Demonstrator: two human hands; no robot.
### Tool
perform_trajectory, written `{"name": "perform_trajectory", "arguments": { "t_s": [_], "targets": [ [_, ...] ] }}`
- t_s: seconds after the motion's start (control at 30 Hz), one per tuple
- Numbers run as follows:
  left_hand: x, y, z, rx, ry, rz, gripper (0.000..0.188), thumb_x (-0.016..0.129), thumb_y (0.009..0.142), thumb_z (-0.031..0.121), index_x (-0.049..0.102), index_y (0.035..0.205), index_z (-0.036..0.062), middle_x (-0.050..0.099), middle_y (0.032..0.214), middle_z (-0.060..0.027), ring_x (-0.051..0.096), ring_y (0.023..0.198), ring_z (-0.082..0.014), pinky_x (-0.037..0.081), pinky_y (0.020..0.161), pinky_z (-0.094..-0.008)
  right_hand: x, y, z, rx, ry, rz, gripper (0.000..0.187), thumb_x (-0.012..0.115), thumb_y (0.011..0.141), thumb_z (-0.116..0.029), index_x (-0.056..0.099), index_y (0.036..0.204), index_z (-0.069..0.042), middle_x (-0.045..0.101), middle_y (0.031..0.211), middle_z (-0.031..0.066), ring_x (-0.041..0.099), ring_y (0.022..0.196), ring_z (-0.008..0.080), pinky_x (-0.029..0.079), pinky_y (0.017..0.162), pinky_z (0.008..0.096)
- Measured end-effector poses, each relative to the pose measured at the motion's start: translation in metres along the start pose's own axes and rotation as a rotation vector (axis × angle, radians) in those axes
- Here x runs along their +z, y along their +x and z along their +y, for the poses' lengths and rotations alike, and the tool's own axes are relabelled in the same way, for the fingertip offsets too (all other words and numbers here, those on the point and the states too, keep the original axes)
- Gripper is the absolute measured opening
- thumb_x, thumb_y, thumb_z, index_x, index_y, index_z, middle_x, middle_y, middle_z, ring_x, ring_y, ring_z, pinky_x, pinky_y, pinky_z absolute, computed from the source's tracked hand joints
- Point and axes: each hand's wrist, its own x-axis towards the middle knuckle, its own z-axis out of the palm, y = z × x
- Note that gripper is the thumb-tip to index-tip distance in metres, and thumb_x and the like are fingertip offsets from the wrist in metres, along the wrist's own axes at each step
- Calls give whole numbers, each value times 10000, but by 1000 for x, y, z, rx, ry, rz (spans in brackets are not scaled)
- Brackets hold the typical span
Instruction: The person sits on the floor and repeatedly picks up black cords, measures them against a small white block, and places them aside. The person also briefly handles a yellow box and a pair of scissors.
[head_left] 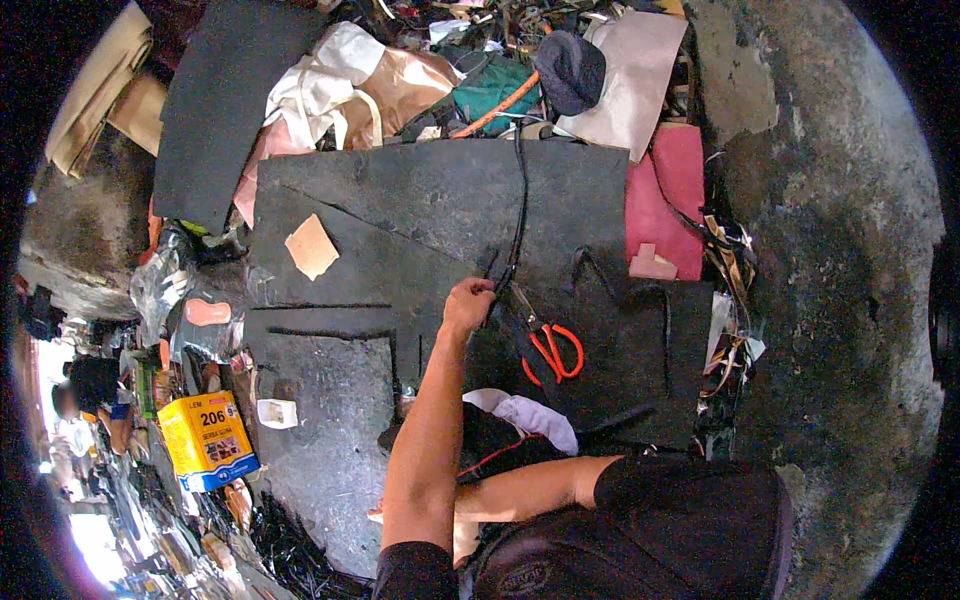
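Note:
My left hand (468,303) reaches forward over the dark work board (430,210). Its fingers are pinched together, and a thin dark strip (491,264) shows at the fingertips. Just right of them lies a pair of scissors (553,352) with orange handles, blades toward the hand. A black cord (521,195) runs from the far edge of the board down to near these fingers. My right forearm (530,490) crosses leftward beneath my left arm. Most of my right hand (375,516) is hidden behind the left forearm; only a bit of fingertip shows.
Near my arms lies a white and lilac cloth (525,415). A tan scrap (312,247) and a small white container (277,413) rest on the left. Beyond stand a yellow and blue can (207,440), a pink-red sheet (665,205) and heaped material scraps (400,85).

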Motion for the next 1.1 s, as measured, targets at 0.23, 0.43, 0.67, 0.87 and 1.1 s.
{"name": "perform_trajectory", "arguments": {
  "t_s": [0.23,0.43,0.67,0.87,1.1],
  "targets": [
    [-16,-38,-4,67,227,-155,460,664,847,301,662,1247,75,698,1165,-183,669,1082,-340,515,948,-404,9,-3,4,-6,10,-31,408,604,901,-299,592,1226,-53,647,1189,172,623,1099,347,494,925,473],
    [-93,-120,-21,203,-69,72,390,639,922,288,652,1213,28,688,1185,-188,671,1089,-319,517,938,-392,41,-9,30,-216,-27,134,410,586,927,-303,584,1257,-62,633,1249,169,610,1136,343,483,958,461],
    [-149,-302,-134,-71,-698,704,172,634,962,150,670,1107,65,665,943,0,594,856,-92,480,751,-254,-6,2,0,173,-144,-223,510,579,946,-366,542,1334,-37,691,1093,226,655,1037,397,516,907,518],
    [-133,-468,-212,-406,-682,992,203,612,985,258,682,1034,73,654,892,19,577,805,-73,467,717,-236,-58,-4,-62,170,-248,-274,541,589,959,-342,488,1362,4,642,1151,244,618,1063,417,502,904,479],
    [-133,-562,-226,-354,-619,939,203,585,1002,171,652,1120,20,660,917,-11,590,820,-89,493,730,-248,-78,-4,-108,-77,78,-156,559,703,909,-295,528,1380,-50,685,965,156,669,802,238,542,731,369]
  ]
}}
